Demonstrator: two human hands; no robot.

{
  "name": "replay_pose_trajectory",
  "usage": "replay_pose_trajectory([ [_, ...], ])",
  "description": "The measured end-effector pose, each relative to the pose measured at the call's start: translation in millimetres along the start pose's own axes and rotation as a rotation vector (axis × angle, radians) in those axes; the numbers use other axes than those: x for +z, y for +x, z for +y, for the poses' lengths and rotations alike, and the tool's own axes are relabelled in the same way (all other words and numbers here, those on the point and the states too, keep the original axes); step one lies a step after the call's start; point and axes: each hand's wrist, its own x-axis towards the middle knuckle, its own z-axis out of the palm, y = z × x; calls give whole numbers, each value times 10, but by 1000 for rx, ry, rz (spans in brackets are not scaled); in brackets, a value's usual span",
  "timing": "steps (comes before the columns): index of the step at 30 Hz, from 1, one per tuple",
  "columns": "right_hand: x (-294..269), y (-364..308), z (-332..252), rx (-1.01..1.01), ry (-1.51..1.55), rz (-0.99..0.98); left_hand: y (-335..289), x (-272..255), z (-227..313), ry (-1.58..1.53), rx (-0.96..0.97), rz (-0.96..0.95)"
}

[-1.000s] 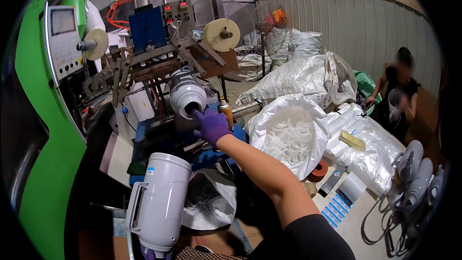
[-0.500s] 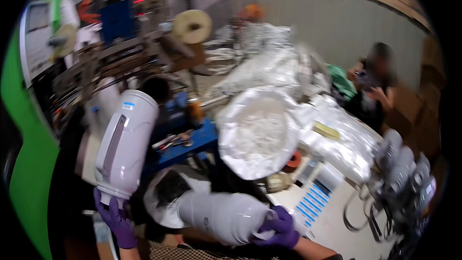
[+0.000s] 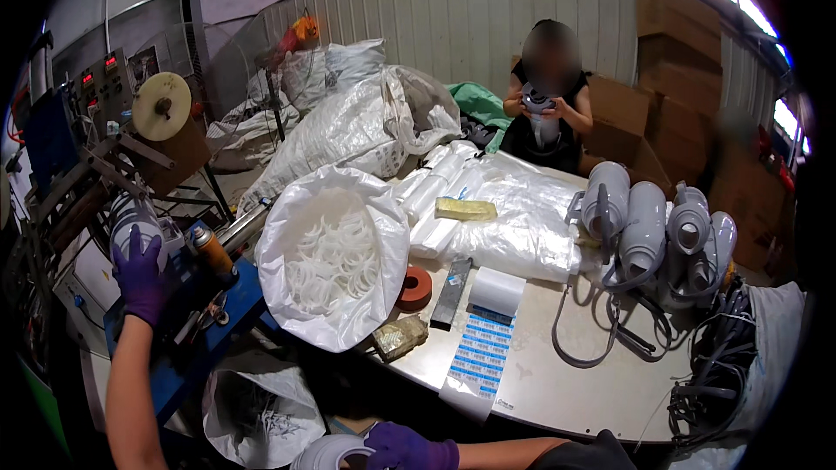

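Observation:
My left hand (image 3: 139, 278), in a purple glove, is stretched out to the far left. Its fingers are spread around the end of a grey plastic jug (image 3: 131, 217) that lies against the machine. At the lower edge my right hand (image 3: 407, 448), also gloved, is curled around the rim of a second grey jug (image 3: 319, 453), cut off by the picture's edge. A white sack (image 3: 277, 300) of translucent curved plastic pieces stands between my hands and the table. Below it sits a smaller white bag (image 3: 218, 422) with dark contents.
Blue stickers (image 3: 479, 352) lie on the white table (image 3: 557, 392) beside a grey bar (image 3: 452, 296) and a red-brown tape roll (image 3: 414, 289). Several strapped grey jugs (image 3: 646, 226) stand at the right. A spray can (image 3: 212, 250) is by the machine. A co-worker (image 3: 549, 100) sits beyond, holding a grey part.
My left hand has carried its jug left and away to the machine. The right hand's jug has dropped toward the lower edge. My view has swung right.

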Motion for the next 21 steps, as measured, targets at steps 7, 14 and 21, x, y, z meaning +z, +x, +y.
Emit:
replay_pose_trajectory([
  [7, -67, 65, 136, -16, 68, -54, -332, -1038, 556, -403, 561, -210],
  [14, -128, 605, -35, 72, 456, -231, -1943, -1976, 1217, -1577, 1064, -633],
  [21, -821, 1121, 1353, -76, -788, -41, -2243, -1957, 815, -1611, 501, -664],
])
